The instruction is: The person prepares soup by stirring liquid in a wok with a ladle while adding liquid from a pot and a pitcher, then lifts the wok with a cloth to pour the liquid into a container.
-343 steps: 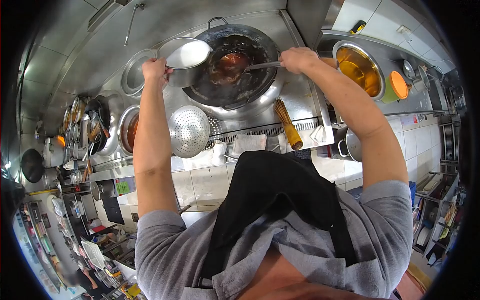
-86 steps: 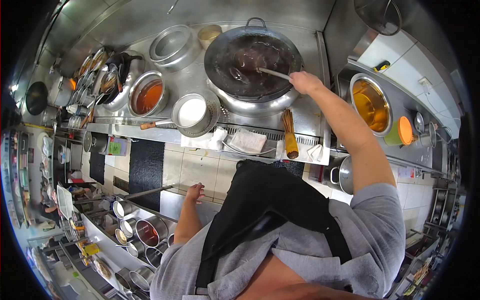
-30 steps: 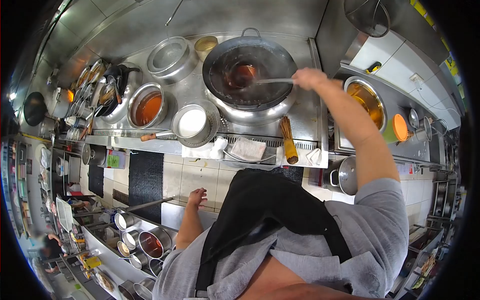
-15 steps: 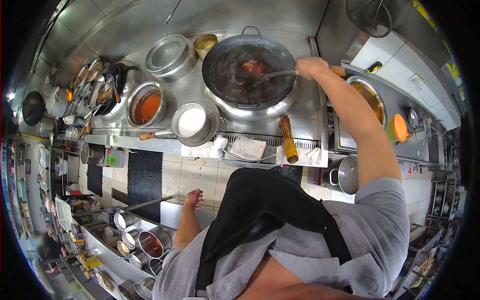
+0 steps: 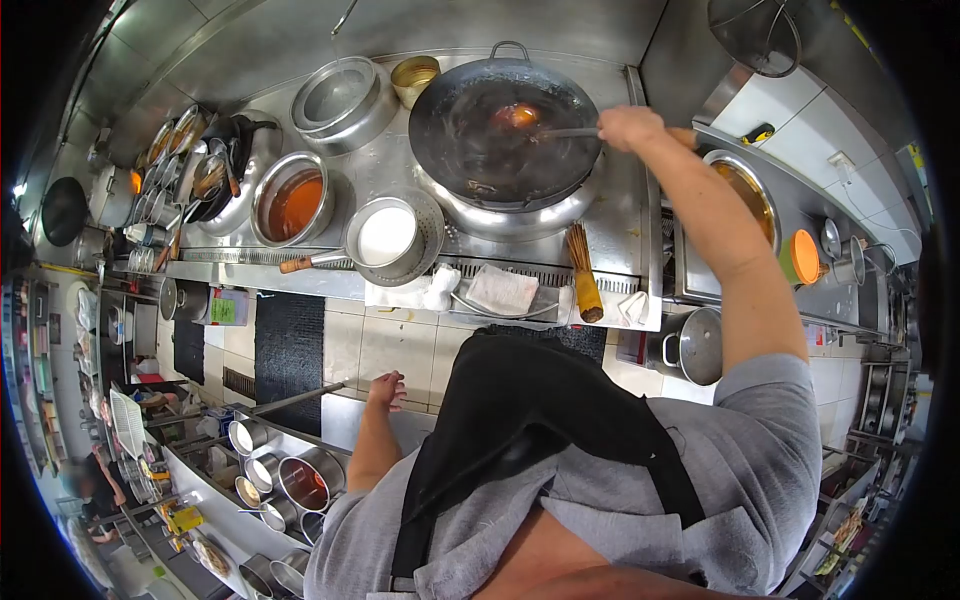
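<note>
The fingers of my right hand [image 5: 630, 128] are clamped round the ladle [image 5: 572, 132], which dips into the wok [image 5: 470, 150] by the bench's [image 5: 621, 215] far right corner, while my left hand [image 5: 386, 390] hangs loosely open.

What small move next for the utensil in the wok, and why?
Probably a gentle stirring sweep: the right hand grips the long-handled utensil, its far end is down in the dark liquid, and the wok sits upright.
</note>
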Demonstrator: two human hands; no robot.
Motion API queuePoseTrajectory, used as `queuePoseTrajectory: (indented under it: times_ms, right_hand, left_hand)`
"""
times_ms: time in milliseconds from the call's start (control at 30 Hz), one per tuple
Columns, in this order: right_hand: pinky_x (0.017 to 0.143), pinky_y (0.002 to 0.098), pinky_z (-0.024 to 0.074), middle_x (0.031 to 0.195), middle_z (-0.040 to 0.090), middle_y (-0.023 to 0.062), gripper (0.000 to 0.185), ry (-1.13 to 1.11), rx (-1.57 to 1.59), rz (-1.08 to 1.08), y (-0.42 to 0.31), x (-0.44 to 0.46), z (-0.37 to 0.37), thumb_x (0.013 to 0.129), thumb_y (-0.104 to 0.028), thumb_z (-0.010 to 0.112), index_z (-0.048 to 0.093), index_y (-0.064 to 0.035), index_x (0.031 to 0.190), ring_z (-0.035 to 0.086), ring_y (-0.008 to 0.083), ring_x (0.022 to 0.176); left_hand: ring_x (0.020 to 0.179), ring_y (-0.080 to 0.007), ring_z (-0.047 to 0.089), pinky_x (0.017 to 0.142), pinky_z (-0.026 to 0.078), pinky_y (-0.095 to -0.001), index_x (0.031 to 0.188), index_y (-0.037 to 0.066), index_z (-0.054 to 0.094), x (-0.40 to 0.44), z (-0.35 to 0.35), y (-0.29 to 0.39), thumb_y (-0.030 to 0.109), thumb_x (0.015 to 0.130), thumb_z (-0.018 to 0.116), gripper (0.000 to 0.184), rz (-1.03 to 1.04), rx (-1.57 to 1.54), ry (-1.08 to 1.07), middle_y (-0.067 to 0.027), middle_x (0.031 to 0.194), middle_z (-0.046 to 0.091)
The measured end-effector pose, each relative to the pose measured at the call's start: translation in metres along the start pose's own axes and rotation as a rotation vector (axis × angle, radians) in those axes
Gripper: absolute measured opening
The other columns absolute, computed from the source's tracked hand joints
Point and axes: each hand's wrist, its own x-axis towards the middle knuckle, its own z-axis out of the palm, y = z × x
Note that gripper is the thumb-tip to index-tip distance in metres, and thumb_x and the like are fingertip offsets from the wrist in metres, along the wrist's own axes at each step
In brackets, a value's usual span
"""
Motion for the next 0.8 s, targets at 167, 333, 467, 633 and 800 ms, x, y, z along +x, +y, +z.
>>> queuePoseTrajectory:
  times_ms: [167,333,467,633,800]
  right_hand:
    - [0.102,0.0482,0.0489,0.129,0.066,0.0127,0.034,0.049,0.294,-0.021,-0.027,-0.001,0.088,0.099,-0.034,0.054,0.067,-0.0187,0.127,0.062,0.0322,0.121]
    - [0.101,0.0446,0.0499,0.126,0.068,0.0066,0.032,-0.066,0.115,-0.028,0.029,-0.005,0.025,0.1,-0.034,0.055,0.067,-0.0236,0.128,0.063,0.0286,0.119]
    - [0.099,0.0462,0.0507,0.121,0.07,0.012,0.031,-0.009,0.026,0.007,-0.003,-0.002,0.008,0.099,-0.031,0.055,0.071,-0.0172,0.122,0.065,0.0326,0.115]
    - [0.101,0.0476,0.0494,0.122,0.068,0.0153,0.034,0.057,0.253,-0.03,-0.028,-0.009,0.073,0.1,-0.031,0.053,0.066,-0.017,0.128,0.063,0.0332,0.119]
    - [0.096,0.0462,0.0523,0.123,0.07,0.0084,0.031,-0.049,0.048,-0.044,0.024,-0.017,-0.001,0.098,-0.03,0.055,0.069,-0.0231,0.124,0.065,0.0303,0.116]
  left_hand:
    - [0.085,-0.0194,0.064,0.079,0.05,-0.0537,0.122,0.019,0.065,0.001,0.008,0.0,0.05,0.1,0.05,0.041,-0.06,0.044,-0.018,0.001,0.101,0.062]
    - [0.087,-0.0216,0.064,0.078,0.05,-0.053,0.122,0.017,0.064,-0.001,-0.002,0.013,0.051,0.101,0.049,0.043,0.0,0.013,-0.031,-0.0002,0.103,0.062]
    - [0.086,-0.0195,0.065,0.078,0.051,-0.0529,0.123,0.018,0.065,0.003,-0.007,0.022,0.049,0.1,0.051,0.041,0.007,0.013,0.007,0.0,0.108,0.064]
    - [0.089,-0.0203,0.065,0.076,0.051,-0.0528,0.123,0.018,0.066,0.003,0.008,0.041,0.05,0.099,0.052,0.042,0.021,0.025,-0.019,-0.0011,0.11,0.064]
    - [0.089,-0.0207,0.065,0.075,0.051,-0.0515,0.122,0.018,0.067,0.008,0.0,0.032,0.05,0.099,0.053,0.042,0.053,0.032,-0.029,-0.0014,0.109,0.065]
